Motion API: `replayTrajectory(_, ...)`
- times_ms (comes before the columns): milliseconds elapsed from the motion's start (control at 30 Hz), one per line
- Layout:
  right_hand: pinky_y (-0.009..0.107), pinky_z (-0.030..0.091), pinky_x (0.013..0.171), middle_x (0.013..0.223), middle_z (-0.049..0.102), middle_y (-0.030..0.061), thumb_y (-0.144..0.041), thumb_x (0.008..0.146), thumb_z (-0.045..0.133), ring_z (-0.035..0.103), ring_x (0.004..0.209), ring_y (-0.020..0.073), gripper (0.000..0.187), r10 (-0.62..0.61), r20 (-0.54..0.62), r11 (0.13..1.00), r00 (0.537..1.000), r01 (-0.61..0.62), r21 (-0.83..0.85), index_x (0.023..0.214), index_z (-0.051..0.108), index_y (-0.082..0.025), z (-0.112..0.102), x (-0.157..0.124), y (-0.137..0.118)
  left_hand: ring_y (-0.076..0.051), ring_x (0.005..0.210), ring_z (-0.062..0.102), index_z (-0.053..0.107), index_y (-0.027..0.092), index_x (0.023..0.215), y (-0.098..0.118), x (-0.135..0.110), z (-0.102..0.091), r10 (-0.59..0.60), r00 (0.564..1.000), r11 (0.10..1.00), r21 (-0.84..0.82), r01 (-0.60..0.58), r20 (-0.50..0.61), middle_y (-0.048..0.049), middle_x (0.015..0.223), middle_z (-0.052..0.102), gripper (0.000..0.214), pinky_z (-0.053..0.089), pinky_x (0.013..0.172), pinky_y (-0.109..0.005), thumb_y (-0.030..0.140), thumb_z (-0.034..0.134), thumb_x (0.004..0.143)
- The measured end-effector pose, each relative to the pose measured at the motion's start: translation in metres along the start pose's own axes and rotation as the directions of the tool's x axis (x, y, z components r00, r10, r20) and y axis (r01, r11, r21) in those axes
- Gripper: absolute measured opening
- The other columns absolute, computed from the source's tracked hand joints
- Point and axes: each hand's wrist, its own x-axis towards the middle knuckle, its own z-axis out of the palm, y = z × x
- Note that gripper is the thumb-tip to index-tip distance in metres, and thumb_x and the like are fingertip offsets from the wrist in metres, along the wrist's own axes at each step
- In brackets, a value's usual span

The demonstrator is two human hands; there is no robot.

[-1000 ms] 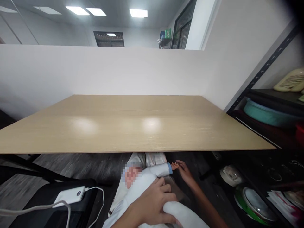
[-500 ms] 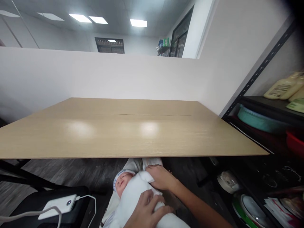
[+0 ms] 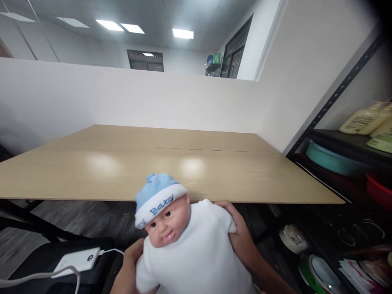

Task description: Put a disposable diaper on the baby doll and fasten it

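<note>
A baby doll (image 3: 190, 249) in a white garment and a blue cap marked "Baby" is held upright at the bottom middle, facing me, in front of the near edge of a light wooden table (image 3: 214, 171). My left hand (image 3: 130, 267) grips the doll's side from the left, with only part of the hand showing. My right hand (image 3: 237, 230) is wrapped round the doll's shoulder and side on the right.
A black metal shelf (image 3: 343, 139) stands at the right with a teal bowl (image 3: 330, 159), cream bottles (image 3: 364, 118), plates and papers lower down. A white power bank (image 3: 78, 260) with a cable lies on a black seat at the lower left. A white partition backs the table.
The doll has been lifted from lying low on my lap to upright and facing me. Both hands moved from resting on its wrapped body to gripping its sides.
</note>
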Motion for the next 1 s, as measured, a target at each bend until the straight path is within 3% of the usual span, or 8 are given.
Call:
replayTrajectory(100, 0.033, 0.054, 0.086, 0.111, 0.075, 0.0051, -0.019, 0.071, 0.058, 0.069, 0.1, 0.0246, 0.039, 0.006, -0.051, 0.998, 0.999, -0.009, -0.063, 0.11, 0.066, -0.023, -0.012, 0.016, 0.005, -0.033, 0.104, 0.077, 0.06, 0.03, 0.135, 0.015, 0.042, 0.0, 0.057, 0.993, 0.998, 0.02, -0.06, 0.105, -0.0076, 0.126, 0.076, 0.051, 0.064, 0.082, -0.04, 0.043, 0.071, 0.086)
replayTrajectory(200, 0.032, 0.053, 0.081, 0.11, 0.076, 0.0052, -0.027, 0.08, 0.062, 0.069, 0.096, 0.024, 0.031, -0.004, -0.033, 0.966, 0.999, -0.005, -0.26, 0.111, 0.066, -0.023, -0.035, 0.044, 0.014, -0.029, 0.102, 0.076, 0.058, 0.028, 0.135, 0.027, 0.096, -0.001, 0.063, 0.961, 0.997, 0.024, -0.072, 0.269, -0.0065, 0.122, 0.077, 0.044, 0.06, 0.084, -0.036, 0.043, 0.063, 0.093)
replayTrajectory(367, 0.034, 0.05, 0.08, 0.106, 0.074, 0.0056, -0.037, 0.086, 0.065, 0.069, 0.096, 0.026, 0.023, 0.05, 0.073, 0.775, 0.996, 0.007, -0.632, 0.104, 0.071, -0.023, -0.077, 0.087, 0.041, -0.031, 0.107, 0.074, 0.062, 0.024, 0.122, 0.034, 0.167, -0.002, 0.072, 0.906, 0.993, 0.056, -0.104, 0.416, -0.0072, 0.118, 0.077, 0.037, 0.055, 0.084, -0.034, 0.046, 0.063, 0.093)
replayTrajectory(433, 0.036, 0.051, 0.083, 0.106, 0.074, 0.0064, -0.04, 0.088, 0.064, 0.069, 0.098, 0.0268, 0.025, 0.042, 0.111, 0.74, 0.993, 0.044, -0.671, 0.104, 0.071, -0.023, -0.088, 0.095, 0.055, -0.032, 0.106, 0.073, 0.061, 0.023, 0.125, 0.03, 0.181, -0.004, 0.072, 0.897, 0.982, 0.128, -0.141, 0.436, -0.0081, 0.118, 0.077, 0.039, 0.053, 0.083, -0.034, 0.045, 0.064, 0.092)
replayTrajectory(567, 0.04, 0.052, 0.092, 0.116, 0.074, 0.0074, -0.048, 0.091, 0.064, 0.068, 0.107, 0.0286, 0.034, 0.016, 0.144, 0.762, 0.99, 0.081, -0.642, 0.115, 0.071, -0.024, -0.096, 0.092, 0.08, -0.032, 0.106, 0.072, 0.057, 0.023, 0.133, 0.012, 0.191, -0.01, 0.093, 0.903, 0.928, 0.291, -0.231, 0.419, -0.0099, 0.121, 0.076, 0.048, 0.05, 0.086, -0.037, 0.044, 0.066, 0.091)
replayTrajectory(733, 0.045, 0.05, 0.105, 0.136, 0.069, 0.0086, -0.054, 0.099, 0.056, 0.063, 0.125, 0.0307, 0.045, -0.002, 0.114, 0.782, 0.993, 0.073, -0.619, 0.135, 0.064, -0.027, -0.095, 0.088, 0.103, -0.033, 0.105, 0.07, 0.061, 0.021, 0.126, -0.018, 0.199, -0.013, 0.12, 0.921, 0.877, 0.396, -0.273, 0.37, -0.0108, 0.118, 0.074, 0.051, 0.048, 0.091, -0.042, 0.062, 0.06, 0.097)
replayTrajectory(867, 0.046, 0.051, 0.105, 0.135, 0.07, 0.0076, -0.057, 0.099, 0.058, 0.064, 0.123, 0.0319, 0.045, -0.042, 0.133, 0.773, 0.99, 0.117, -0.624, 0.133, 0.065, -0.029, -0.094, 0.115, 0.117, -0.031, 0.102, 0.069, 0.065, 0.022, 0.12, -0.038, 0.225, -0.003, 0.155, 0.919, 0.89, 0.352, -0.29, 0.363, -0.0094, 0.112, 0.074, 0.054, 0.049, 0.088, -0.039, 0.07, 0.055, 0.096)
replayTrajectory(1000, 0.044, 0.053, 0.098, 0.127, 0.073, 0.0067, -0.056, 0.101, 0.055, 0.067, 0.115, 0.031, 0.04, -0.073, 0.193, 0.767, 0.978, 0.179, -0.617, 0.128, 0.065, -0.029, -0.093, 0.159, 0.129, -0.031, 0.103, 0.069, 0.067, 0.025, 0.119, -0.061, 0.272, 0.013, 0.191, 0.926, 0.891, 0.339, -0.302, 0.324, -0.0085, 0.111, 0.074, 0.054, 0.049, 0.086, -0.039, 0.072, 0.056, 0.095)
